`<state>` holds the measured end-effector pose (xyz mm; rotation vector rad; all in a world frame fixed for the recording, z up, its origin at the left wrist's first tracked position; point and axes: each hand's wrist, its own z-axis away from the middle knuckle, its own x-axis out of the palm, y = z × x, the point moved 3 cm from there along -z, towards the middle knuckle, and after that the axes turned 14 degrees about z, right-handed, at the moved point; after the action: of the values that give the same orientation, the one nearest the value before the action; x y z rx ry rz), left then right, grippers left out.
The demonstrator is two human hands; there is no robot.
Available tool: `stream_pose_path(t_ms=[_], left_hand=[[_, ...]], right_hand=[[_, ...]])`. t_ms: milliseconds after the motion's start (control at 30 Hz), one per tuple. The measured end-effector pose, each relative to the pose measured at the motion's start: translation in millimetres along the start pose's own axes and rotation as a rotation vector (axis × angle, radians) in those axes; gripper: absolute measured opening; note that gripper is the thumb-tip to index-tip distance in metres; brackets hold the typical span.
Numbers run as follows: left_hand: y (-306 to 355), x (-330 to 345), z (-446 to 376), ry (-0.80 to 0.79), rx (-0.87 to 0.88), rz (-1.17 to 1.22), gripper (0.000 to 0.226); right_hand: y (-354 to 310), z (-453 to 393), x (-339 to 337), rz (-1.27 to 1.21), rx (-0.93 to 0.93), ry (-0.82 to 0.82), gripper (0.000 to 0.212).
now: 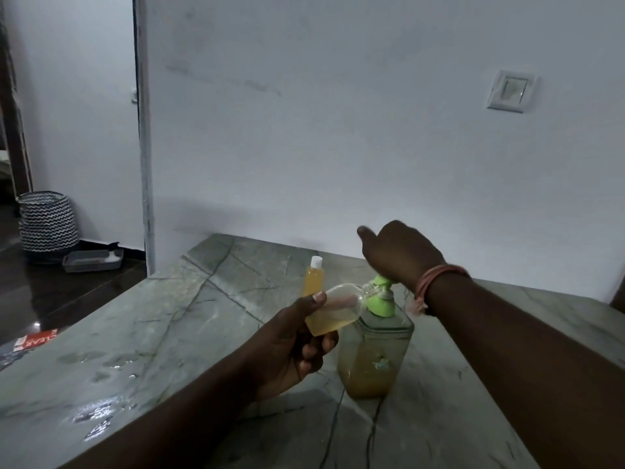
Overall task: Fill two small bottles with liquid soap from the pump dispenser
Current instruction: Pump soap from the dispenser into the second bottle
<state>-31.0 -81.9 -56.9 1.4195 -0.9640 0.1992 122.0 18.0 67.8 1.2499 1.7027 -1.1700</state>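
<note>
Filling the second bottle [333, 309] looks partly done: the left hand [291, 346] grips it tilted, soap pooled low, mouth at the green spout of the dispenser [375, 350] on the counter [169, 333]. Above, the right hand [399, 255], fingers loose, presses the pump. Beyond stands the capped, full bottle [314, 277].

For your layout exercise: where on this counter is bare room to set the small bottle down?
Bare counter lies right of the dispenser and left of the capped bottle, though with wet patches. Crowded around both hands.
</note>
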Motion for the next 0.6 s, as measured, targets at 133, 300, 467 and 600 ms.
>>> stream_pose_path(t_ms=[133,300,467,600], left_hand=[[-2,-5,-4,0.010,-0.007,-0.010,0.067],[-2,-3,-3,-0.002,-0.035,-0.021,0.075],[-4,1,0,-0.046,-0.033,-0.040,0.063],[-4,0,-1,-0.100,-0.018,-0.056,0.064]], right_hand=[[4,5,12,0.047,0.042,0.012,0.047],[-1,9,12,0.096,0.028,-0.017,0.045],[-2,8,4,0.152,0.020,-0.041,0.040],[5,6,17,0.006,0.079,-0.059,0.037]])
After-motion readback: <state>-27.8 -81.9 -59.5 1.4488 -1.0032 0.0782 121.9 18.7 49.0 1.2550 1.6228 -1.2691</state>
